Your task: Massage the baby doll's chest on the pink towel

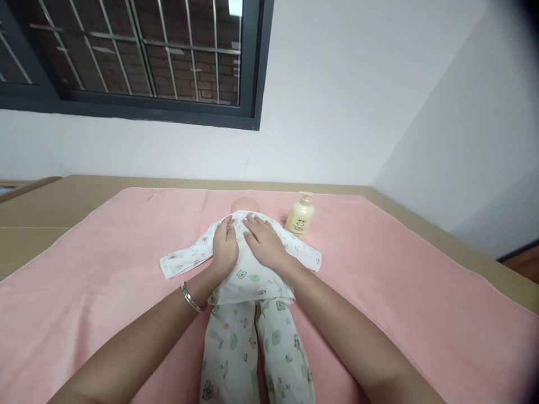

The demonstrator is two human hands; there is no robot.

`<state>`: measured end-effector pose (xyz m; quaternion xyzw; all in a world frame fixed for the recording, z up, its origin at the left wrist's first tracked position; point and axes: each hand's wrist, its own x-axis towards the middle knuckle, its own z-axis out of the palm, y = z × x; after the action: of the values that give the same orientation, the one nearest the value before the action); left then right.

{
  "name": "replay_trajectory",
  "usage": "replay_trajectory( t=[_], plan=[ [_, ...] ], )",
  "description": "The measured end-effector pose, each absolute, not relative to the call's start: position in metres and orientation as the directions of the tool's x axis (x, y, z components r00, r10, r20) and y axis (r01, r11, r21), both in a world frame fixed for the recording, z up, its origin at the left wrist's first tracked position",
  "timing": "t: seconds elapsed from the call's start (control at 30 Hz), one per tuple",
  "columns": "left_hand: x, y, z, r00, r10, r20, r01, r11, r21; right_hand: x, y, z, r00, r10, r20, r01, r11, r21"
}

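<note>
Closest to the person, two patterned trouser legs lie side by side on a pink sheet, belonging to a doll stretched out between the forearms. A silvery bracelet rings the left wrist. Farther up, both hands rest on the doll's white printed top — the left hand slightly cupped, fingers together, the right hand laid flatter, fingers a little apart. Neither is closed around anything; they only press or lie on the cloth. The sleeves spread out to either side, and a rounded, bare head shows past the collar. Just beyond the right sleeve stands a pale yellow pump bottle. Behind runs a tan surface, then a white wall and a dark-framed, barred window — brickwork beyond it.
</note>
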<state>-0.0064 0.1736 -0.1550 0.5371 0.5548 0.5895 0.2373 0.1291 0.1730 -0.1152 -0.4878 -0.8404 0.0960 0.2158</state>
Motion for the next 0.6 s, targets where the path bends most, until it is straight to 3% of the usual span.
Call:
replay_trajectory(
  t=[0.17,0.3,0.4,0.53,0.6],
  plan=[
    [-0.009,0.175,-0.156,-0.255,0.875,0.411,0.447,-0.270,0.853,0.122,0.164,-0.118,-0.287,0.915,0.285,0.876,0.371,-0.308],
    [-0.011,0.181,-0.155,-0.291,0.867,0.404,0.461,-0.243,0.854,0.111,0.140,-0.115,-0.438,0.849,0.294,0.837,0.505,-0.209],
    [-0.010,0.181,-0.155,-0.251,0.867,0.430,0.510,-0.259,0.820,0.116,0.146,-0.112,-0.474,0.832,0.288,0.793,0.546,-0.271],
    [-0.005,0.175,-0.155,-0.183,0.845,0.503,0.628,-0.293,0.721,0.133,0.176,-0.114,-0.325,0.910,0.257,0.823,0.406,-0.398],
    [-0.005,0.175,-0.155,-0.158,0.849,0.505,0.672,-0.282,0.684,0.137,0.183,-0.116,-0.281,0.927,0.250,0.843,0.363,-0.397]
  ],
)
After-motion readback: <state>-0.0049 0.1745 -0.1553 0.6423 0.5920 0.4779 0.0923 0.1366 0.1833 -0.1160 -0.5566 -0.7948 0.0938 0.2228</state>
